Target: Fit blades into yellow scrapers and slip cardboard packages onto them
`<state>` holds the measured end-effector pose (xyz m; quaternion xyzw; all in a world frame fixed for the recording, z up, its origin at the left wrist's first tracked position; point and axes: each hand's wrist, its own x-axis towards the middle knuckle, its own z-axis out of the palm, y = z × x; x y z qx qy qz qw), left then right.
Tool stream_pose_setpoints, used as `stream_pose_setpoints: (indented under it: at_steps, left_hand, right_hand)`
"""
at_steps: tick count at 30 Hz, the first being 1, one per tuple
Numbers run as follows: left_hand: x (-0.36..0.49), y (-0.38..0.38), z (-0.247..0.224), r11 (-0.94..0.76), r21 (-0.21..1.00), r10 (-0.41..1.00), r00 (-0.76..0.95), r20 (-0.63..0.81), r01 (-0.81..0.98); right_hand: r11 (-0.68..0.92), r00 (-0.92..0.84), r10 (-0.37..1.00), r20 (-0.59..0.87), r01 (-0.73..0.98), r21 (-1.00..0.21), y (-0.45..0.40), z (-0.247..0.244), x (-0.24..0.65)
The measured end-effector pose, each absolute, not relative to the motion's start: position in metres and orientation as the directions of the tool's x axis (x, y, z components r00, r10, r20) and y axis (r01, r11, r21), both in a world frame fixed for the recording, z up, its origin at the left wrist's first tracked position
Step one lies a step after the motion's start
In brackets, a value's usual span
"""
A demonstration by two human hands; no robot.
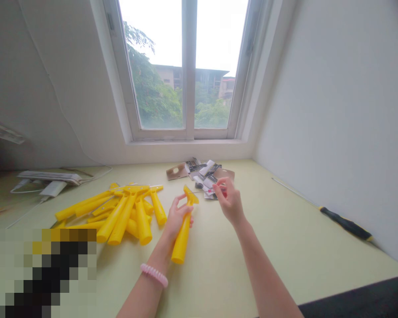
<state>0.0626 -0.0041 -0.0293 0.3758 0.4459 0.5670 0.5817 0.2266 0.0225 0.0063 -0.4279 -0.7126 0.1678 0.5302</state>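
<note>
My left hand [176,217] is wrapped around the upper handle of a yellow scraper [181,240], which stands tilted with its head away from me. Its wide hollow handle end points toward me. In a pinch, my right hand [229,201] holds a thin screwdriver [202,191]; its metal shaft reaches left to the scraper's head, and a bit of red shows by the fingertips. Whether the tip sits in a screw is too small to tell. Left of my hands lies a pile of similar yellow scrapers [121,218], some with metal edges.
Cardboard and printed packaging [207,170] lies behind my hands, below the window [189,132]. A long black-and-yellow screwdriver [346,224] rests along the right wall. A white power strip [49,176] with cables is at the back left. A pixelated patch covers the lower left corner.
</note>
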Motion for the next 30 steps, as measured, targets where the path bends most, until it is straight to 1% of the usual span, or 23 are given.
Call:
stream_pose_setpoints:
  at_steps: [2, 4, 6, 9, 11, 15, 18, 23, 27, 30]
  left_hand:
    - [0.0634, -0.0043, -0.0294, 0.071, 0.945, 0.996, -0.033, -0.086, -0.319]
    - [0.0637, -0.0047, -0.0292, 0.076, 0.945, 0.995, -0.031, -0.091, -0.319]
    - [0.0637, -0.0050, -0.0289, 0.083, 0.944, 0.995, -0.034, -0.099, -0.320]
    - [0.0639, -0.0053, -0.0293, 0.091, 0.944, 0.994, -0.028, -0.105, -0.318]
    - [0.0646, -0.0050, -0.0300, 0.098, 0.943, 0.994, -0.016, -0.108, -0.317]
    - [0.0648, -0.0037, -0.0316, 0.102, 0.945, 0.994, -0.009, -0.110, -0.312]
    - [0.0629, -0.0029, -0.0319, 0.098, 0.946, 0.994, -0.023, -0.111, -0.310]
    - [0.0612, -0.0024, -0.0322, 0.106, 0.945, 0.992, -0.027, -0.120, -0.310]
    - [0.0626, -0.0023, -0.0334, 0.108, 0.948, 0.993, -0.005, -0.115, -0.298]
    - [0.0633, -0.0021, -0.0343, 0.113, 0.947, 0.993, 0.000, -0.118, -0.299]
  right_hand:
    - [0.545, -0.055, 0.807, 0.588, 0.452, -0.706, 0.0220, 0.0062, 0.2270]
    - [0.527, -0.052, 0.810, 0.583, 0.500, -0.687, 0.0236, 0.0046, 0.2277]
    - [0.555, -0.059, 0.779, 0.624, 0.529, -0.642, 0.0259, 0.0029, 0.2281]
    - [0.621, -0.067, 0.710, 0.701, 0.528, -0.579, 0.0265, 0.0029, 0.2272]
    - [0.618, -0.057, 0.716, 0.696, 0.515, -0.594, 0.0242, 0.0045, 0.2259]
    - [0.546, -0.040, 0.785, 0.618, 0.515, -0.661, 0.0203, 0.0055, 0.2245]
    - [0.525, -0.060, 0.800, 0.597, 0.551, -0.649, 0.0230, 0.0022, 0.2256]
    - [0.583, -0.118, 0.770, 0.627, 0.529, -0.616, 0.0261, 0.0011, 0.2266]
    - [0.562, -0.059, 0.787, 0.615, 0.483, -0.672, 0.0216, 0.0074, 0.2253]
    - [0.528, -0.015, 0.802, 0.597, 0.485, -0.698, 0.0219, 0.0080, 0.2253]
